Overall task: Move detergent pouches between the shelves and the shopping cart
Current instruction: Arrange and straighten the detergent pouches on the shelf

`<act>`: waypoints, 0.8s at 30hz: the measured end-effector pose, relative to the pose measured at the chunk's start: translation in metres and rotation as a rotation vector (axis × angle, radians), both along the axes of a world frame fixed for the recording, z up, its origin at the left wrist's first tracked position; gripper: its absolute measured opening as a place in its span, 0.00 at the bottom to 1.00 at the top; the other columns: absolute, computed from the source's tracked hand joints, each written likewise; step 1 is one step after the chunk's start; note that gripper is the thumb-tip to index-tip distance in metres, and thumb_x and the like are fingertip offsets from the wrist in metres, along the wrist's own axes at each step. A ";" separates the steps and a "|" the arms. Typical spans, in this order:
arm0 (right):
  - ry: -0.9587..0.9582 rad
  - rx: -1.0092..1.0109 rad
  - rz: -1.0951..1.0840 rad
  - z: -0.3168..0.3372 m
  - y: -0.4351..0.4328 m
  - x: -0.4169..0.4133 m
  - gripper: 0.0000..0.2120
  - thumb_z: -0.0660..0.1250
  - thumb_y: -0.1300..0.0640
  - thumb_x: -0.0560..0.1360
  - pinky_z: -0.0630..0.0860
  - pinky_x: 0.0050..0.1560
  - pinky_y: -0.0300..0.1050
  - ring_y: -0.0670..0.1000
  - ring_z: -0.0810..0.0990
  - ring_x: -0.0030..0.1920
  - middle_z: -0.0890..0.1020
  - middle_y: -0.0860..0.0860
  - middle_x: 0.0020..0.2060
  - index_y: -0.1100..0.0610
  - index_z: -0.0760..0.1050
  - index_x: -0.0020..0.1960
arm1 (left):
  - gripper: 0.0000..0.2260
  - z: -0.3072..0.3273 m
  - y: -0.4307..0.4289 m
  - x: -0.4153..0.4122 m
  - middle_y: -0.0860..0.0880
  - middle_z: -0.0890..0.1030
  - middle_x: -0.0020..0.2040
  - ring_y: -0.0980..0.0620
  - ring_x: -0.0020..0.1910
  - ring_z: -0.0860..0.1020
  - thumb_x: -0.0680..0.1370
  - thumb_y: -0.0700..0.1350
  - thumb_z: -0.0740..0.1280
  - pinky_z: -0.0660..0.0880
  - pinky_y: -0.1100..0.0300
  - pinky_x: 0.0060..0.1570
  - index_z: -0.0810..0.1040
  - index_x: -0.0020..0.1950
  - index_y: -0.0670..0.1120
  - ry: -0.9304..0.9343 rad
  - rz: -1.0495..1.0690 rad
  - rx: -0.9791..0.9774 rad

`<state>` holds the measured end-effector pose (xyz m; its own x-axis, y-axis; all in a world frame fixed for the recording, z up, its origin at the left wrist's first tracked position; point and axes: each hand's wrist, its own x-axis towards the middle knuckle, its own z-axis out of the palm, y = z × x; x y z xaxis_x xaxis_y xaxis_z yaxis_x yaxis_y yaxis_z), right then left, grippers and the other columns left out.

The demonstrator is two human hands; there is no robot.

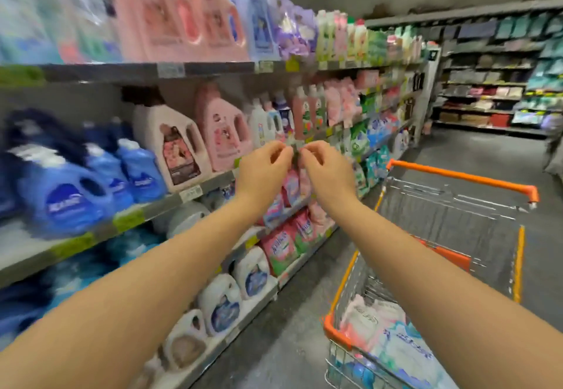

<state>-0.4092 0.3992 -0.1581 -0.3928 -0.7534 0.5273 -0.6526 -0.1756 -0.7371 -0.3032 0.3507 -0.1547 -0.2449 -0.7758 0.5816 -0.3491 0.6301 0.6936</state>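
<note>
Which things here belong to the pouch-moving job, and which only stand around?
Job: left hand and right hand, both apparently pinching the top of a pink plastic detergent pouch; wire shopping cart with orange handle; white and blue pouches in it.
Around: blue plastic jugs; pink plastic jugs; far shelves of folded textiles.

pinched small item [295, 148] too blurred to id; cart [518, 266] cut off at btm.

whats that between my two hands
A small dark strip, pinched from either side by the left hand and the right hand. It is too blurred to identify. Seen in the head view.
</note>
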 end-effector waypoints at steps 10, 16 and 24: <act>0.044 -0.205 0.389 0.089 -0.103 0.272 0.08 0.61 0.54 0.78 0.71 0.48 0.46 0.51 0.78 0.45 0.82 0.50 0.41 0.55 0.78 0.49 | 0.08 0.100 -0.057 0.305 0.48 0.82 0.40 0.48 0.44 0.78 0.78 0.47 0.62 0.69 0.57 0.47 0.79 0.45 0.46 -0.048 0.449 -0.235; 0.085 -0.250 0.564 0.135 -0.171 0.412 0.09 0.60 0.53 0.78 0.64 0.41 0.40 0.49 0.76 0.45 0.81 0.49 0.42 0.54 0.78 0.50 | 0.09 0.149 -0.092 0.453 0.48 0.81 0.40 0.48 0.44 0.78 0.78 0.47 0.62 0.70 0.56 0.45 0.80 0.48 0.45 -0.163 0.636 -0.313; 0.305 -0.205 0.764 0.204 -0.266 0.534 0.10 0.61 0.52 0.78 0.68 0.47 0.43 0.52 0.76 0.50 0.79 0.49 0.46 0.53 0.76 0.55 | 0.12 0.197 -0.146 0.598 0.50 0.78 0.47 0.50 0.45 0.73 0.78 0.52 0.61 0.65 0.59 0.43 0.74 0.57 0.49 -0.466 0.969 -0.149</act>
